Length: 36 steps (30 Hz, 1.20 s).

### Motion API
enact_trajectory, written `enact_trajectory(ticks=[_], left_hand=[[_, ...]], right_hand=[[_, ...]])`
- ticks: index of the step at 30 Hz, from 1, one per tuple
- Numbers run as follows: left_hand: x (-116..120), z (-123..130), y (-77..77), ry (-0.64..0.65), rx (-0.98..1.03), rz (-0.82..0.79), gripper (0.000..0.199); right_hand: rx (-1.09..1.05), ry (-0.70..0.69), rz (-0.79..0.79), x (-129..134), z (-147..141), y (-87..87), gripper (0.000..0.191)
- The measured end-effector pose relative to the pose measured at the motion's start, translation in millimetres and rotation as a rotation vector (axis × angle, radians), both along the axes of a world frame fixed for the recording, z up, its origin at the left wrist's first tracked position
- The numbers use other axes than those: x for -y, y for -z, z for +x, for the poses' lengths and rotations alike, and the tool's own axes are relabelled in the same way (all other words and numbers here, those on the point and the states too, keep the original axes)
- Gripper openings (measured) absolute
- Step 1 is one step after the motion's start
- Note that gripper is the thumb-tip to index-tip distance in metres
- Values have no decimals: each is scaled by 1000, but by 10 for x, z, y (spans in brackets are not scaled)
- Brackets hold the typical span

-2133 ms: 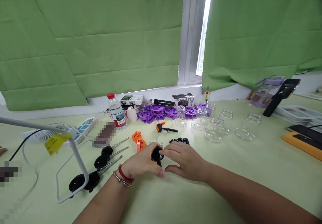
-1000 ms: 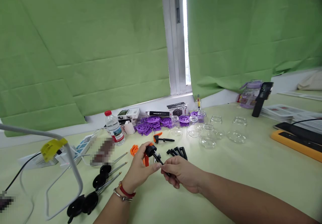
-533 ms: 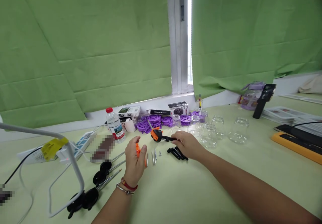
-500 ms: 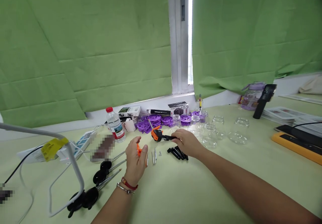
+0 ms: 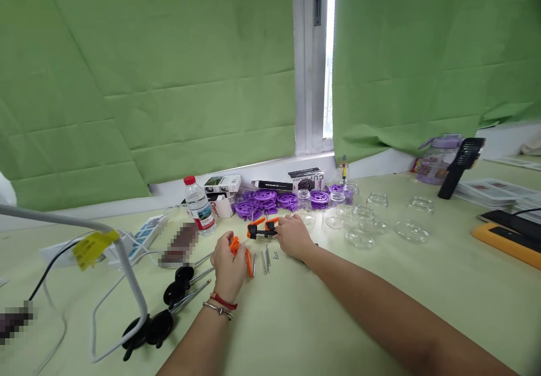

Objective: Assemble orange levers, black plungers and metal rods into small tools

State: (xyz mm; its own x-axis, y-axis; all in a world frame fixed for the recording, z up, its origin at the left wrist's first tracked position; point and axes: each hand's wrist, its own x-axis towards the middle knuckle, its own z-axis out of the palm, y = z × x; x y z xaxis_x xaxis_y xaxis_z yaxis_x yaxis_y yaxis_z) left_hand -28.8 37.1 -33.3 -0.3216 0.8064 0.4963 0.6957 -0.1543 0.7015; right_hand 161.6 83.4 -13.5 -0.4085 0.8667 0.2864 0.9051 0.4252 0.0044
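My left hand [image 5: 229, 266] is curled near small orange parts [image 5: 234, 245]; whether it grips one is hard to tell. Another orange piece [image 5: 249, 262] lies just right of its fingers. My right hand [image 5: 295, 235] is closed at the right end of a black and orange assembly [image 5: 262, 231], with a black rod between its orange-tipped ends. Below and between the hands, several thin metal pins [image 5: 265, 260] and tiny screws [image 5: 276, 256] lie on the table. Black pieces are mostly hidden under my right hand and forearm.
Purple plastic parts [image 5: 264, 197] and small boxes [image 5: 222, 184] line the wall, beside a water bottle [image 5: 199, 207]. Glass jars [image 5: 366, 226] stand to the right. At left are black round-ended tools [image 5: 159, 327], a white lamp arm [image 5: 131, 280] and a power strip [image 5: 146, 235].
My right hand has moved left and now covers the black pieces. The black and orange assembly lies more level, and the view has shifted slightly. My left hand stays near the orange parts.
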Motion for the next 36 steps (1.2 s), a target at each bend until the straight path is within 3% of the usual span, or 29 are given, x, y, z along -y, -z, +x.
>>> enact_trajectory(ticks=[16, 23, 29, 36], left_hand=[[27, 20, -44, 13, 57, -67, 33], [-4, -96, -58, -92, 69, -30, 24], [-113, -272, -9, -233, 74, -15, 23], [-63, -155, -27, -94, -270, -201, 22]], right_hand=[[58, 43, -111, -86, -3, 82, 25], [15, 52, -119, -7, -17, -8, 25], [-48, -102, -142, 407, -107, -120, 20], [-21, -343, -256, 1098, -46, 69, 20]])
